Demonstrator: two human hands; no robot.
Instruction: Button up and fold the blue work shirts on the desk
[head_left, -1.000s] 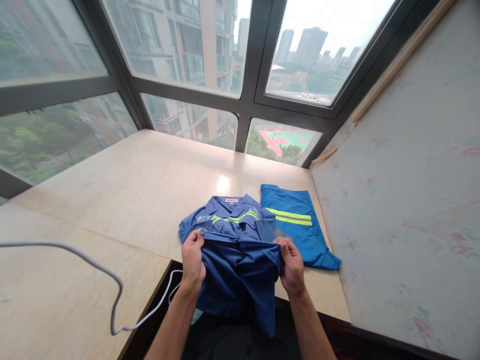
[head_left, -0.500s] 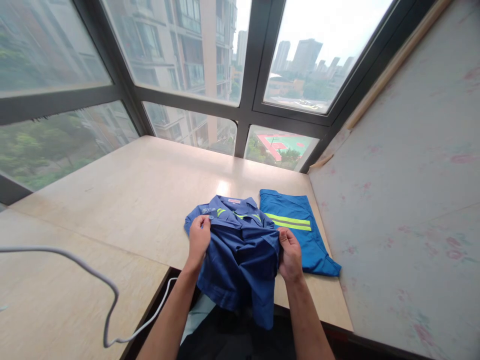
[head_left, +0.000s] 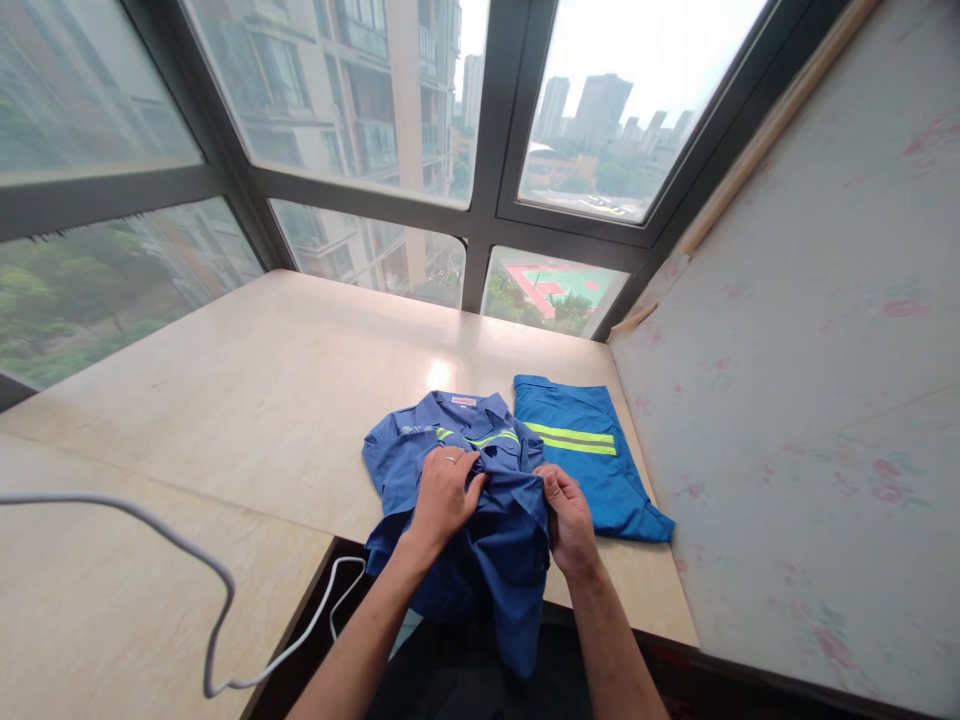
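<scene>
A blue work shirt lies collar-away on the ledge, with yellow-green reflective stripes across its chest and its lower part draping over the front edge. My left hand is at the middle of the shirt front, its fingertips and thumb closing on the cloth just below the stripes. On the right side, my right hand pinches the shirt's edge between thumb and fingers, lifting the fabric a little. Beside it rest folded blue trousers with a reflective band; neither hand holds them.
The pale ledge runs under dark-framed windows. A flowered wall bounds it on the right. A grey-white cable loops at the left and dips into a dark gap near the front edge.
My left hand has let go of the shirt's left edge and moved right to its middle. That left side has dropped down. My right hand keeps its pinch, slightly shifted.
</scene>
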